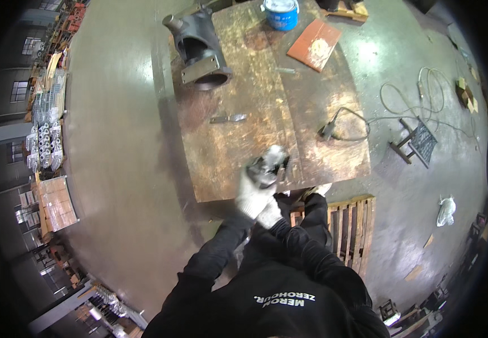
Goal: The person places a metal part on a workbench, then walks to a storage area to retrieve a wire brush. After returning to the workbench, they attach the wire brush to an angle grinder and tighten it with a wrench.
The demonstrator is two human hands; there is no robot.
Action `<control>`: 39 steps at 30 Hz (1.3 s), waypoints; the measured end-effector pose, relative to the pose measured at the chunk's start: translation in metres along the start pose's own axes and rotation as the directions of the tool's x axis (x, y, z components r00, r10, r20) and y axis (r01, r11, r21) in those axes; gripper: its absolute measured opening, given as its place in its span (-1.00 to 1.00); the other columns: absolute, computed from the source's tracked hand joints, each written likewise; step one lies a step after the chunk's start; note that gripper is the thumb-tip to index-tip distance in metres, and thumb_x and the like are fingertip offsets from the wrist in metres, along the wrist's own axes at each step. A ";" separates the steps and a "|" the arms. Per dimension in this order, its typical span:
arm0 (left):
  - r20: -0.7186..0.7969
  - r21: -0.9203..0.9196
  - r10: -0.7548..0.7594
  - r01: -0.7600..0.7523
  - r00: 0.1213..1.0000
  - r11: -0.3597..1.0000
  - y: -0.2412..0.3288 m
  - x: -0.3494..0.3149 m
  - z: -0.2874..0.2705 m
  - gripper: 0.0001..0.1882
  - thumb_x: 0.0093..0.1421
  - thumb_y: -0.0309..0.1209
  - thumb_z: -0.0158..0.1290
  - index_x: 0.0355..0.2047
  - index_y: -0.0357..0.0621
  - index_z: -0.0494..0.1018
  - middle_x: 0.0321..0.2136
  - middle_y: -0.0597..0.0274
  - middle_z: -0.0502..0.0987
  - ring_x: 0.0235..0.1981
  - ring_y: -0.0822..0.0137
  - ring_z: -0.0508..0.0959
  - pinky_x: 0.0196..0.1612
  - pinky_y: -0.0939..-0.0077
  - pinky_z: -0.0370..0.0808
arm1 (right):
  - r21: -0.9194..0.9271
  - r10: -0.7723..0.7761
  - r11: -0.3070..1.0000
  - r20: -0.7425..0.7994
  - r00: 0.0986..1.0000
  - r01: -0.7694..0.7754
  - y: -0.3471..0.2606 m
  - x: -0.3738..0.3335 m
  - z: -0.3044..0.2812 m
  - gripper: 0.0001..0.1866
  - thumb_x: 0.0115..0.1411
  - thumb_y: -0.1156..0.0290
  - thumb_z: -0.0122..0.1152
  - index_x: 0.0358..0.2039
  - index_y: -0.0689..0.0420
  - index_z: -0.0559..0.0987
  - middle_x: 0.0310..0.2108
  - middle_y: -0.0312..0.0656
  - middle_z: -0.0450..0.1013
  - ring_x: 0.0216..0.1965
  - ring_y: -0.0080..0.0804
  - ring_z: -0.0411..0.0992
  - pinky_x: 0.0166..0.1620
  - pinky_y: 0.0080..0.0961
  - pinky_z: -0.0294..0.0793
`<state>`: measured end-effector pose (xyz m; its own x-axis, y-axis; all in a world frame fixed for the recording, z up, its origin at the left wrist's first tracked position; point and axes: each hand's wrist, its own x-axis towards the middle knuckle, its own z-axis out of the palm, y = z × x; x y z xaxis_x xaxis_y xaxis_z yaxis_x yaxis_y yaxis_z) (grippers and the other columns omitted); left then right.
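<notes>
- left hand (249, 198), gloved: at dark, blurred item (263, 173) above near edge of table (227, 155); cannot tell whether gripping.
- right hand (270, 214), gloved: at left wrist; finger state unclear.
- dark casting (200, 46): table's far left corner.

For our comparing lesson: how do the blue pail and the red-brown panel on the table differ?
The pail is blue with a pale top; the panel is red-brown with a pale patch. The pail is round and stands upright, while the panel is four-cornered and lies flat. Both rest on the table.
</notes>
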<state>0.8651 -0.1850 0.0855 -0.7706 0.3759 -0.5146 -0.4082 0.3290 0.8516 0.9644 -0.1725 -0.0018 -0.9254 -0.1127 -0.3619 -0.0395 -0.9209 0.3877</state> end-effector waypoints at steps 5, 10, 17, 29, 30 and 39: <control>0.120 0.033 0.227 -0.232 0.966 0.972 0.044 -0.060 -0.033 0.09 -0.11 -0.48 0.45 0.35 -0.07 0.00 0.23 -0.01 0.27 0.24 0.14 0.32 0.26 0.20 0.37 | -0.854 0.096 0.516 -0.022 0.995 -0.069 -0.001 -0.018 0.059 -0.31 -0.22 0.67 0.48 0.03 0.22 0.52 -0.15 -0.18 0.57 -0.09 -0.43 0.51 0.04 -0.36 0.52; 0.310 -0.115 0.019 0.018 0.951 0.993 0.097 -0.091 -0.084 0.01 0.06 -0.22 0.40 0.37 -0.27 0.04 0.18 0.09 0.35 0.19 0.17 0.41 0.32 0.21 0.28 | -0.976 0.455 0.198 0.012 0.890 -0.089 0.023 -0.046 0.127 -0.54 -0.24 0.67 0.48 -0.23 0.20 0.59 -0.37 -0.29 0.58 -0.28 -0.50 0.53 -0.17 -0.42 0.56; 0.443 -0.353 0.038 0.136 0.896 0.926 0.093 -0.120 -0.103 -0.12 0.13 0.40 0.04 0.04 -0.23 0.40 -0.01 0.03 0.54 -0.03 0.23 0.55 0.03 0.33 0.52 | -0.966 0.565 -0.258 -0.130 0.815 0.025 0.005 -0.058 0.131 -0.39 -0.39 0.60 0.48 -0.17 0.06 0.63 -0.33 -0.32 0.58 -0.26 -0.49 0.49 -0.16 -0.46 0.53; 0.098 -0.461 -0.432 0.425 0.897 0.779 0.052 -0.108 -0.049 -0.42 0.34 0.11 -0.09 -0.04 -0.19 0.49 -0.36 0.02 0.65 -0.49 0.12 0.65 -0.40 0.24 0.65 | -0.712 0.759 0.396 -0.102 0.643 -0.579 0.022 -0.101 0.110 -0.59 0.12 0.60 0.36 0.01 0.21 0.57 -0.13 -0.14 0.59 -0.15 -0.31 0.59 -0.05 -0.36 0.61; 0.001 -0.445 -0.419 0.376 0.908 0.813 0.055 -0.118 -0.054 -0.43 0.34 0.10 -0.09 -0.06 -0.20 0.49 -0.38 0.03 0.64 -0.52 0.14 0.64 -0.42 0.27 0.64 | -0.691 0.766 0.351 -0.176 0.619 -0.631 0.032 -0.101 0.107 -0.57 0.19 0.44 0.35 0.06 0.25 0.53 -0.12 -0.15 0.59 -0.12 -0.37 0.55 0.00 -0.43 0.53; -0.498 -0.312 0.029 -0.210 0.867 0.926 0.075 -0.204 -0.069 -0.55 0.31 -0.09 0.00 -0.06 -0.26 0.46 -0.32 0.05 0.61 -0.41 0.22 0.63 -0.32 0.34 0.60 | -0.940 0.757 0.007 -0.218 0.617 -0.341 0.066 -0.100 0.129 -0.54 -0.04 0.43 0.51 -0.14 0.11 0.49 -0.30 -0.25 0.52 -0.24 -0.39 0.51 -0.08 -0.41 0.52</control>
<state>0.9577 -0.2965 0.2610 -0.9233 -0.0964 -0.3718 -0.3691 -0.0449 0.9283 1.0059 -0.1740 0.1692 -0.5183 -0.8475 -0.1145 0.6693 -0.3187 -0.6712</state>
